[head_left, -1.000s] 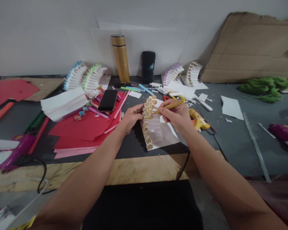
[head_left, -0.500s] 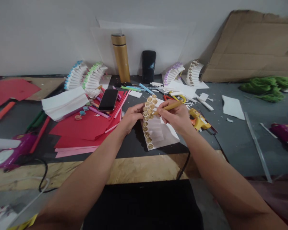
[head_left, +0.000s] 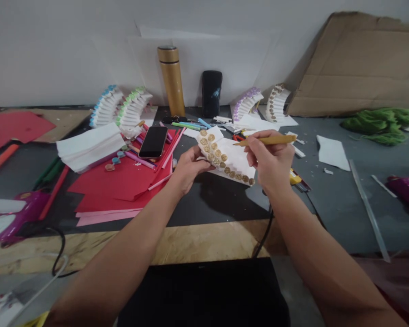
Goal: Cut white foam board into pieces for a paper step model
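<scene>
Grips the left edge of a pleated white paper piece (head_left: 236, 160) in the left hand (head_left: 187, 170), at the center of the frame. Grasps a mustard pen (head_left: 280, 139) in the right hand (head_left: 273, 160), right of center, with the tip aimed left over the white folds; cannot tell whether in contact with the paper.

Turns the piece, within half a second, from a line running nearly straight down the frame to a slant, with gold discs (head_left: 217, 153) now trailing from upper left to lower right. Draws the pen up and to the right, off the discs. Suggests a pause in the pen's work there, or a fresh angle on it, rather than a letting go.

Hides more of a yellow tool (head_left: 295, 178) behind the right wrist in the same shift. Leaves in place red paper sheets (head_left: 112, 184) and a phone (head_left: 153, 141), left of center. Shows farther back, across the dark desk (head_left: 211, 206), a gold bottle (head_left: 172, 88) between a green-edged curved piece (head_left: 132, 109) and a purple-edged one (head_left: 247, 105).
</scene>
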A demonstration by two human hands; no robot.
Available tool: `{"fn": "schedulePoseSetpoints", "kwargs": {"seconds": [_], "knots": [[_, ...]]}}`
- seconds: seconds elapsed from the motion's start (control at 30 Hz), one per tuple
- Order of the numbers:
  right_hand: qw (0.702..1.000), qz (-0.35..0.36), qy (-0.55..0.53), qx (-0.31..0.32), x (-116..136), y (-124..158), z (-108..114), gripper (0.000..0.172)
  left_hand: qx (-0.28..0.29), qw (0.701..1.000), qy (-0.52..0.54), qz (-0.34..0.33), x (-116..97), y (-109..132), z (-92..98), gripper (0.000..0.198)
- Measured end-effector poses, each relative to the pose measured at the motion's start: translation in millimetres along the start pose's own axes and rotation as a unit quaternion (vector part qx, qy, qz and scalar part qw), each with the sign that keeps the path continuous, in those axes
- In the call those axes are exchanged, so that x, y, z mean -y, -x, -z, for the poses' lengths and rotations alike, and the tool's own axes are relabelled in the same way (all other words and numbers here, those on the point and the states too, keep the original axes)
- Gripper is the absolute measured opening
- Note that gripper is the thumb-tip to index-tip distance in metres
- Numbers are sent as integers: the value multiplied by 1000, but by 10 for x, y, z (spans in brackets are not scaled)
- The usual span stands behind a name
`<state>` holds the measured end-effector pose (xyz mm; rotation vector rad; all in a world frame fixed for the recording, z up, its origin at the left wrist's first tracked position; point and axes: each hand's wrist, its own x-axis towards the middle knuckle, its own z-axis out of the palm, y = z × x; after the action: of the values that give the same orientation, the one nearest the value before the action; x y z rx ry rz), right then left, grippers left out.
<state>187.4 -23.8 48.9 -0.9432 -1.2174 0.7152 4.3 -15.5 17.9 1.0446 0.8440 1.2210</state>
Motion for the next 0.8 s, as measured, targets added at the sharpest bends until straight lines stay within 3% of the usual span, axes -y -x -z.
{"fn": "schedulePoseSetpoints", "kwargs": {"seconds": [0.13,0.33,0.6,0.8], "knots": [[997,8,74,35,-13,45,-8,9,2,999,9,45,12,4,-14,39],[971,101,213,45,-58,76,-11,10,17,997,13,68,17,6,-45,36],[956,143,248,62,-86,46,-12,11,-4,998,-15,53,39,1,-65,23],[954,132,259,68,-100,44,-16,10,-30,998,-19,46,59,-25,-69,20]]}}
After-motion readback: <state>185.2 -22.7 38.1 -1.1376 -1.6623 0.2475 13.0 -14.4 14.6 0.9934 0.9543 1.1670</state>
